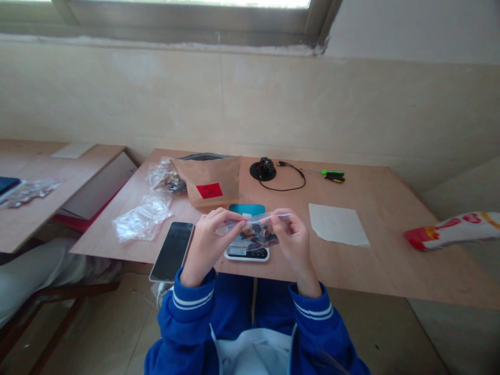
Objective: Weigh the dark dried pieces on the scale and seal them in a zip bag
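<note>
My left hand (207,239) and my right hand (292,239) both pinch the top edge of a small clear plastic bag (255,232) with dark pieces inside. The bag is held upright just above a small digital scale (247,253) with a teal platform near the table's front edge. A black phone (172,251) lies flat to the left of my left hand. Both sleeves are blue with white stripes.
On the wooden table (390,250): a brown paper pouch with a red label (211,183), clear bags (142,217), a black round device with a cable (263,169), a green-handled tool (333,176), a white paper sheet (338,225). A red-and-white package (453,229) lies at the right.
</note>
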`<state>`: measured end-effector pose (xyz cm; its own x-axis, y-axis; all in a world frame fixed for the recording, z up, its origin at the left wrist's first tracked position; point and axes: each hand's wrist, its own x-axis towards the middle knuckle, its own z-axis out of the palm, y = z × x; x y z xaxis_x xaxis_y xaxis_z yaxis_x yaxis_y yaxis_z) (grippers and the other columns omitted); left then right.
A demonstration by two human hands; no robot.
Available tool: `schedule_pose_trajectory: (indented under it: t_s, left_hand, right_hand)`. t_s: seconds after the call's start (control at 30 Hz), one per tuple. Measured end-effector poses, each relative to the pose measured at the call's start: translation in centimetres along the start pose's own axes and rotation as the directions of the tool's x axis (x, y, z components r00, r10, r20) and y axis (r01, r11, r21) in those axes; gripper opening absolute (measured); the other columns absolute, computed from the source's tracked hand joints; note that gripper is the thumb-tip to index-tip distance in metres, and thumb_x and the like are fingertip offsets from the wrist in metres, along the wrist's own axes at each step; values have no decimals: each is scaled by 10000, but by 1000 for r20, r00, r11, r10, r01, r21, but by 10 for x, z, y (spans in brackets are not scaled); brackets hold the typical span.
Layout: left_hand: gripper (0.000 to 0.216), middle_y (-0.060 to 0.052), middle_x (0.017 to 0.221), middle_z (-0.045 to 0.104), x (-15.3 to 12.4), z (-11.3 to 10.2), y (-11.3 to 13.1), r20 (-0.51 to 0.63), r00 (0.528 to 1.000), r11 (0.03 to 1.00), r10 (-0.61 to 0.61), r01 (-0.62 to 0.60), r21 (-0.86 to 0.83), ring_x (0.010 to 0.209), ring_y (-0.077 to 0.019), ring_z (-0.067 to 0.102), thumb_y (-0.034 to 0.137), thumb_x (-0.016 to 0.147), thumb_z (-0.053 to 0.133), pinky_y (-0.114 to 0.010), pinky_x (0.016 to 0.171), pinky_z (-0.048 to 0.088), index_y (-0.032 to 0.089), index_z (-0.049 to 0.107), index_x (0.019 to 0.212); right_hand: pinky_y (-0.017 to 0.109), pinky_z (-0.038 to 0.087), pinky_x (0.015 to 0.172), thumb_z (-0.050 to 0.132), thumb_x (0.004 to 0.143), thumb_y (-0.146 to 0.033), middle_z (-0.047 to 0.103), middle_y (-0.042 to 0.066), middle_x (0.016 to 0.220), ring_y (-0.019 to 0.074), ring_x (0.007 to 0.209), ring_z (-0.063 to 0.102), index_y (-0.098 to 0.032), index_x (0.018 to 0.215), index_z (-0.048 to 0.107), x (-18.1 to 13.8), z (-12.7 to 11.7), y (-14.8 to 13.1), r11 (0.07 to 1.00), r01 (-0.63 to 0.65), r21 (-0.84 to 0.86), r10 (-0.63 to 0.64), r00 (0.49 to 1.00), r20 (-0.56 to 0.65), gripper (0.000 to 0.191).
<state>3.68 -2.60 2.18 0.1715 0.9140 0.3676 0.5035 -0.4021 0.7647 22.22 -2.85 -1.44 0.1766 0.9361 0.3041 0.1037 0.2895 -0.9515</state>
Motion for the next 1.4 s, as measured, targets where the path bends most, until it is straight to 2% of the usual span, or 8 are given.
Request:
schedule_pose_trajectory:
  t_s: [0.2,0.4,0.6,0.8,0.97,1.1,1.3,1.4]
  left_hand:
    - [132,-34,845,708,-1,3,-8,10,1000,994,-28,28,-102,787,-153,649,314,866,643,-269,710,491,191,689,862]
    - [81,-9,885,717,0,-3,-1,104,994,987,34,-50,152,861,-182,633,292,863,651,-318,778,450,247,711,893]
    - [78,13,872,712,0,-1,6,118,991,962,58,-87,257,848,-179,624,305,877,636,-320,757,386,245,684,862]
    - [131,-4,839,706,0,5,9,131,970,899,204,-239,368,765,-171,595,305,925,562,-324,705,363,221,651,878]
    - [212,-12,768,688,-2,9,9,139,947,841,288,-320,436,713,-175,555,264,969,464,-331,669,358,205,640,866]
    - [185,-10,773,688,-1,7,3,160,942,851,295,-335,404,721,-168,562,271,962,488,-323,683,388,209,647,890]
    - [89,-17,853,661,-5,-5,-2,107,957,915,270,-290,281,797,-149,604,253,924,565,-271,716,462,198,624,960]
    - [88,-26,865,643,-5,-11,-3,91,949,906,302,-316,282,807,-138,604,236,926,557,-251,725,484,192,633,917]
  right_hand:
    - [256,564,688,669,823,-398,710,49,837,168,787,677,-189,804,699,0,-2,3,997,-71,23,68,991,120,212]
    - [252,569,707,696,800,-362,719,35,836,164,781,691,-195,811,700,-5,1,9,995,-97,35,94,992,80,167]
    - [267,570,741,688,811,-359,721,49,876,175,832,693,-192,824,708,-6,3,13,999,-34,-36,36,998,51,169]
    - [257,568,667,718,782,-369,719,39,790,166,727,685,-185,794,704,-4,0,4,995,-93,-18,95,983,156,186]
    - [317,545,724,690,816,-306,727,38,781,189,774,670,-214,764,731,-3,-2,1,986,87,-141,-62,983,172,113]
    - [353,521,768,660,843,-264,720,20,737,189,759,650,-235,757,721,-5,-2,-1,935,246,-255,-212,965,155,109]
    - [338,506,723,669,840,-246,709,21,743,178,738,631,-222,783,706,-6,0,2,939,234,-252,-222,972,77,72]
    - [338,507,729,671,839,-259,710,19,729,174,723,633,-221,760,707,-3,0,5,946,233,-227,-215,972,98,95]
